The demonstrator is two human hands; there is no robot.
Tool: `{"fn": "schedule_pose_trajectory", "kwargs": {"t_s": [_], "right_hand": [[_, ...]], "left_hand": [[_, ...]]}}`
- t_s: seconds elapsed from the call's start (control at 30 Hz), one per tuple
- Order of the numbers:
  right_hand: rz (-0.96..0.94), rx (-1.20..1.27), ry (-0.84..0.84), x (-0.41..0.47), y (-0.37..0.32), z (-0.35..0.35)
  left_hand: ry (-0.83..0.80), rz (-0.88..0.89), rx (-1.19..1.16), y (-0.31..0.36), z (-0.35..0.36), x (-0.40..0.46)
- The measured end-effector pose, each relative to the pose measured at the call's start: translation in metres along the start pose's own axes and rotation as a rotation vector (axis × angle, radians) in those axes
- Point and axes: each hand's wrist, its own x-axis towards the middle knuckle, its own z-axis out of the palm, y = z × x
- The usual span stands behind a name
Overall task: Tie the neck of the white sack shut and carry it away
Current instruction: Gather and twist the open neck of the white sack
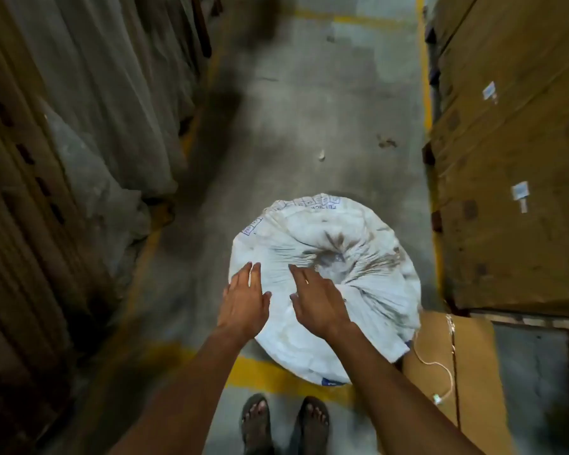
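Overhead, head view: a person stands over a filled white sack (326,284) on a concrete aisle floor (309,110).
Sack position: upright on the floor just ahead of the sandalled feet (284,421), its near edge over a yellow floor line (263,372).
Sack neck: fabric gathered to a dark, puckered centre (330,256); whether a tie is already on it cannot be told.
Left hand (243,302): fingers straight and spread, over the sack's left shoulder; holds nothing; contact with the fabric cannot be confirmed.
Right hand (317,303): fingers extended toward the gathered neck, grasping nothing; a ring shows on one finger.
Step in hand (judgement): reaching in to take the neck.
Good practice (judgement): bunch the pleats tightly in one fist close to the contents, keeping the gather centred, while the other hand brings the tie round below the fist.
Possible tie: a pale cord (437,366) lies on flat cardboard (473,356) just right of the sack; its purpose is uncertain.
Right side: stacked cardboard cartons (513,159) with small white labels, close beside the sack.
Left side: plastic-wrapped rolls (96,93) and cardboard tubes (20,224).
Obstruction (judgement): the aisle is narrow; the cartons crowd the right flank, and the cord and cardboard could catch a foot on lifting away.
Floor debris: a small pale scrap (322,155) ahead.
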Motion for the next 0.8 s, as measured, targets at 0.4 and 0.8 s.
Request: {"fn": "schedule_pose_trajectory", "kwargs": {"t_s": [0.4,0.8], "right_hand": [[-0.056,0.136,-0.177,0.074,0.029,0.159],[0.056,0.226,0.259,0.055,-0.029,0.085]], "left_hand": [[-0.044,-0.418,-0.683,-0.052,0.130,0.112],[0.188,-0.099,-0.738,-0.013,0.031,0.078]]}}
